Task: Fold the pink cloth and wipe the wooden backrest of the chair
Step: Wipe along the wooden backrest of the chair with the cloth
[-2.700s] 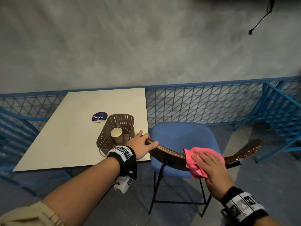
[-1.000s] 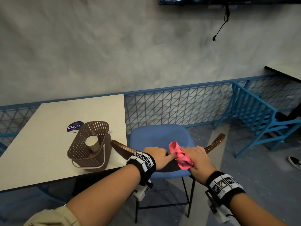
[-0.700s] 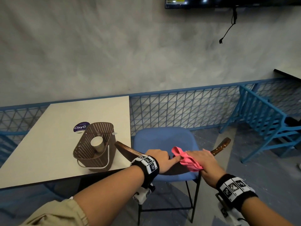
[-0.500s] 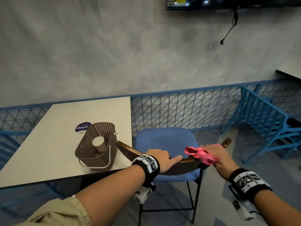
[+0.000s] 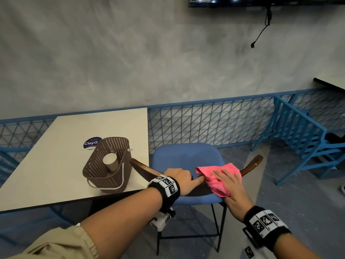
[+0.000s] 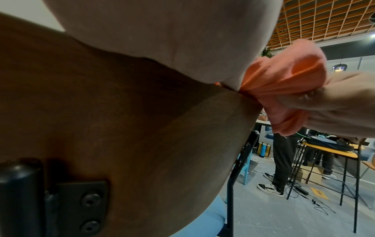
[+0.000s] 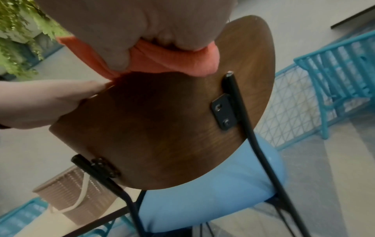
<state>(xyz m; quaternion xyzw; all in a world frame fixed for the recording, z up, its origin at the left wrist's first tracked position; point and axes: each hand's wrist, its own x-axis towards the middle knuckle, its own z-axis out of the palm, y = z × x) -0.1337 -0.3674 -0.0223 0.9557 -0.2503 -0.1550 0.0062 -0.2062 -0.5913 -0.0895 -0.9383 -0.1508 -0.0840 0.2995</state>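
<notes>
The chair's curved brown wooden backrest arches over its blue seat. My left hand grips the backrest's top edge left of centre, thumb on the back face. The pink cloth is bunched and draped over the top edge just right of that hand. My right hand lies over the cloth, fingers spread on the front. In the right wrist view its thumb pinches the cloth against the back of the backrest. The left wrist view shows the cloth at the rim.
A brown perforated basket with a paper cup stands on the white table, close to the backrest's left end. Blue mesh railing runs behind; a blue frame stands right. A person's legs and stools are nearby.
My right hand has slid the cloth leftward along the backrest from its right end toward my left hand and now lies flatter over it. The left hand keeps its grip in place.
</notes>
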